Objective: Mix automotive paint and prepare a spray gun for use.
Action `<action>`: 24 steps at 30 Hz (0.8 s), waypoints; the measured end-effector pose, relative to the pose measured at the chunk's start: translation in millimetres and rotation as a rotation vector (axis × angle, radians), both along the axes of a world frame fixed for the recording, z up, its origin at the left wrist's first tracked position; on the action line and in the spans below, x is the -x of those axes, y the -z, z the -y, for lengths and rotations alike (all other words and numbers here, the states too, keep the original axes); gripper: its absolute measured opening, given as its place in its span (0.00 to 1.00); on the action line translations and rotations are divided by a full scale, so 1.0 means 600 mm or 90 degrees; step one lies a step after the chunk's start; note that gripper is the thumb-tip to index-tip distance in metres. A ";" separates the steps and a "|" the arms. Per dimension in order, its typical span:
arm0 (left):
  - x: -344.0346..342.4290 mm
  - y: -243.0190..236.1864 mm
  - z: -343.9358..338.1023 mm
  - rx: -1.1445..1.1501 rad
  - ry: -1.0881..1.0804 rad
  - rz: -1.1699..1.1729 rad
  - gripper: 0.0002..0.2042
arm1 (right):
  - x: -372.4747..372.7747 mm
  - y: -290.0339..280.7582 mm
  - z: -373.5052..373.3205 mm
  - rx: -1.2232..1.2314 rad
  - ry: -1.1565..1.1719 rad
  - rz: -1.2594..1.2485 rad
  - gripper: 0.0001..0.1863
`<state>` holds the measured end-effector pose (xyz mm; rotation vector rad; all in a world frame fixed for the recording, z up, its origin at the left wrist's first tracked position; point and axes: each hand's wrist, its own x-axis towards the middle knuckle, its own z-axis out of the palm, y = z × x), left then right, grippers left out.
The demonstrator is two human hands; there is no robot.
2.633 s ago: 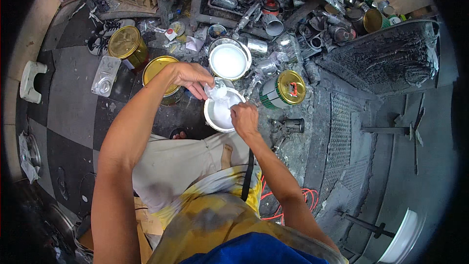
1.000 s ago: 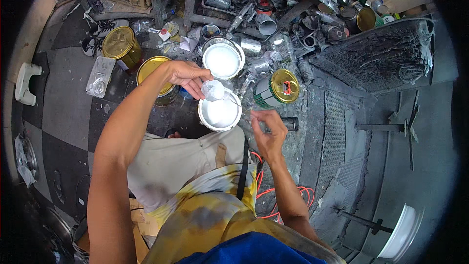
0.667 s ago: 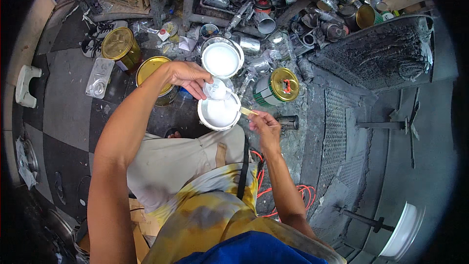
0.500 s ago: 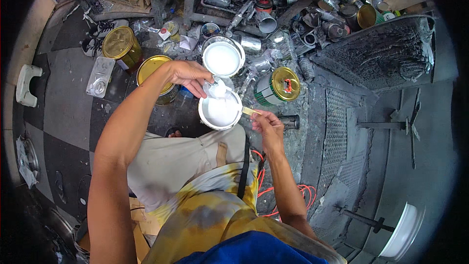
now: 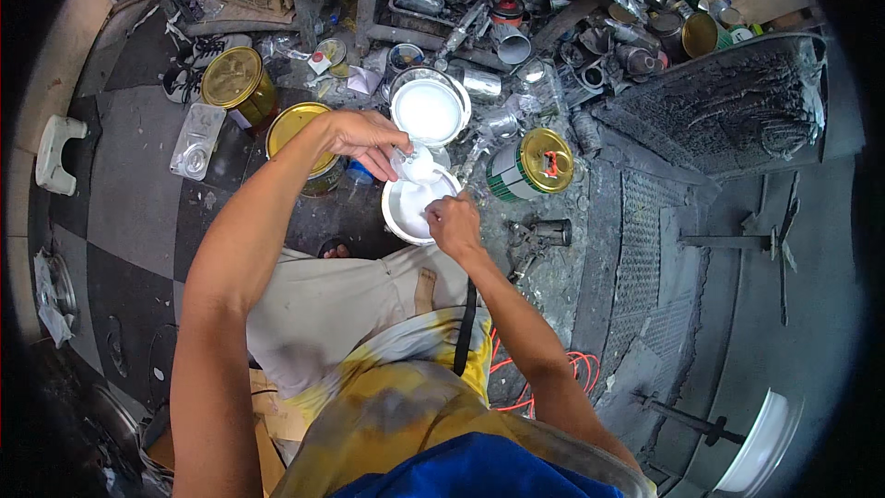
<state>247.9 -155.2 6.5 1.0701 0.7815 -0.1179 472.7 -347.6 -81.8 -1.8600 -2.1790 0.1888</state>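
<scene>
The right hand has come back over the white bowl of paint; a second ago it hung clear to the bowl's four o'clock with a thin stick pinched in its fingers, and now it is closed down at the rim, fingers curled shut (the stick itself is hidden under the knuckles, so I cannot tell whether it is held). That reads as stirring or scraping taken up again. The left hand has hardly moved: its fingers are closed around a small white cup, tilted just above the bowl at its twelve o'clock. The bowl sits on the dark floor right in front of the person's knees.

Around it: an open can of white paint at twelve o'clock, nearly touching the cup; a gold-lidded can with a green and white striped label, lying tilted at two o'clock; a second gold-lidded can partly under the left wrist at nine o'clock; a third, with a yellow wrap, at ten o'clock, farther off; a clear plastic blister pack beyond it.
</scene>
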 end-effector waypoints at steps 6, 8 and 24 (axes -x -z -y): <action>0.002 0.014 -0.006 -0.001 0.017 0.015 0.28 | -0.085 -0.029 0.021 0.238 0.217 -0.475 0.09; -0.002 0.017 -0.009 -0.001 0.026 0.029 0.30 | -0.116 -0.052 0.032 0.250 0.232 -0.556 0.10; -0.011 0.021 0.002 -0.024 0.050 -0.018 0.28 | -0.093 -0.339 0.026 0.171 0.252 -0.739 0.10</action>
